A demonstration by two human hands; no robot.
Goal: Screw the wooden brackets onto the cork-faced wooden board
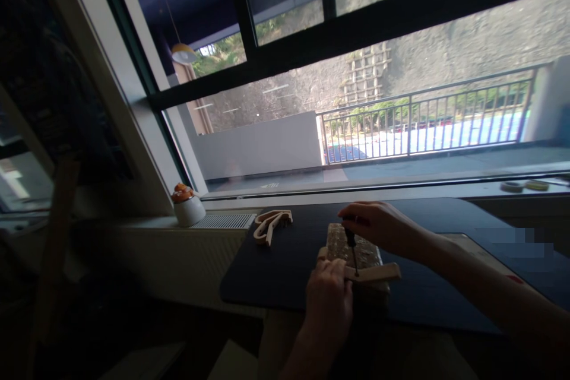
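Note:
My right hand (pixel 380 227) is closed round the dark handle of a small screwdriver (pixel 353 251), held upright with its tip on a flat wooden piece (pixel 378 274). My left hand (pixel 329 298) is closed on the near end of that wooden piece, pressing it down. Under the wooden piece lies a pale perforated board (pixel 351 246). All of this rests on a dark mat (pixel 285 261) on the table by the window.
A second curved wooden cut-out (pixel 271 224) lies on the mat's far left corner. A small white and orange pot (pixel 187 204) stands on the window sill beside a vent grille (pixel 225 221). Two tape rolls (pixel 524 186) sit on the sill at the right.

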